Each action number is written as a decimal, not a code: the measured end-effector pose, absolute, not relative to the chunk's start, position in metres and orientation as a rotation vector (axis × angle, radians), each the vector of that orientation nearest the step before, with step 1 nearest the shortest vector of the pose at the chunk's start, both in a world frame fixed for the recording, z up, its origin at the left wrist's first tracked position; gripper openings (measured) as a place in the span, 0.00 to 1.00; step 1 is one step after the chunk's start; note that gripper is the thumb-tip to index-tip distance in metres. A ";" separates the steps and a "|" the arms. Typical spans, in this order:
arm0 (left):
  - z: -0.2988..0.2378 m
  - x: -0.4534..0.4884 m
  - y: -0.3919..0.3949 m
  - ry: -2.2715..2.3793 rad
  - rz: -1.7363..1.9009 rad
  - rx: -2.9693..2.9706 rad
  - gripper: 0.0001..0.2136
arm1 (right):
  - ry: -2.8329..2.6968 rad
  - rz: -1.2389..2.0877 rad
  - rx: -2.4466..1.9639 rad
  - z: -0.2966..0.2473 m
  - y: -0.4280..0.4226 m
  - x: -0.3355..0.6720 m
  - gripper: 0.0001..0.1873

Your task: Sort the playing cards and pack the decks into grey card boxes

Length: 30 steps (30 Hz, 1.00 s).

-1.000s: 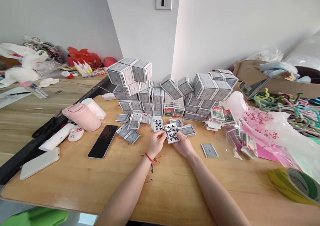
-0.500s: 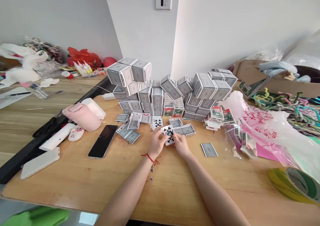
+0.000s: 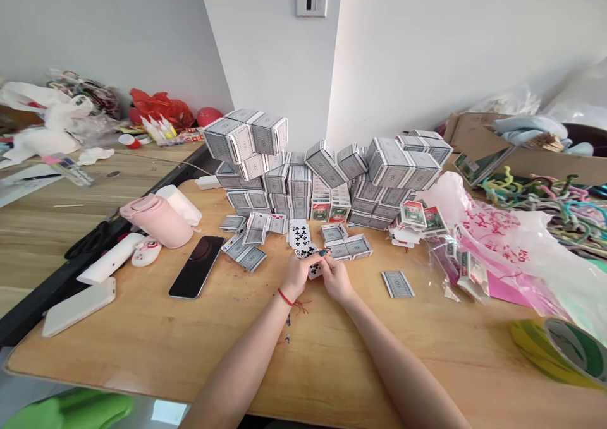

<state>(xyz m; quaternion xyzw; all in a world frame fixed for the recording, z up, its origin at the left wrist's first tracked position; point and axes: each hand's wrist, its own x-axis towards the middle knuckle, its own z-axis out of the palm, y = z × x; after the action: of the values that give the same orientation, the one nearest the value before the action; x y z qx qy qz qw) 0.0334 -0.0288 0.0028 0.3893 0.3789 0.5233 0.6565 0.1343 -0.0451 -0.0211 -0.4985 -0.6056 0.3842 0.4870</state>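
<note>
Both my left hand (image 3: 298,276) and my right hand (image 3: 336,280) pinch a face-up playing card with black clubs (image 3: 307,252), and my fingers cover much of it. Just beyond my fingers, a second club card (image 3: 299,234) lies face up on the wooden table (image 3: 379,359). Several grey-backed cards and opened card packs (image 3: 348,247) lie around it. One grey-backed card (image 3: 398,284) rests apart to my right. Behind them rises a tall, uneven stack of grey card boxes (image 3: 289,182).
To the left lie a black smartphone (image 3: 196,266), a pink bottle (image 3: 156,222) and a white phone case (image 3: 78,307). To the right are a plastic bag (image 3: 502,239), a yellow-green tape roll (image 3: 559,353), a cardboard box (image 3: 484,148) and coloured pipe cleaners (image 3: 545,208).
My hands have come closer together and nearer me, drawing the club card down and left. My fingers now hide more of it. The surrounding cards and boxes have not visibly moved.
</note>
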 end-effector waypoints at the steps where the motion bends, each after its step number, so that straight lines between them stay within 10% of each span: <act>1: 0.003 0.033 -0.029 0.854 1.183 0.871 0.13 | -1.480 0.936 -1.208 -0.021 -0.045 0.134 0.20; 30: 0.000 0.032 -0.024 0.897 1.248 0.779 0.13 | -1.547 1.111 -1.111 -0.014 -0.046 0.141 0.16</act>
<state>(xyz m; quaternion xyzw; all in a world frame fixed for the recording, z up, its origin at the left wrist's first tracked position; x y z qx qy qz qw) 0.0322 -0.0236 -0.0003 0.3431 0.3950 0.5496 0.6513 0.1407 -0.0458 -0.0138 -0.4496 -0.6261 0.4495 0.4515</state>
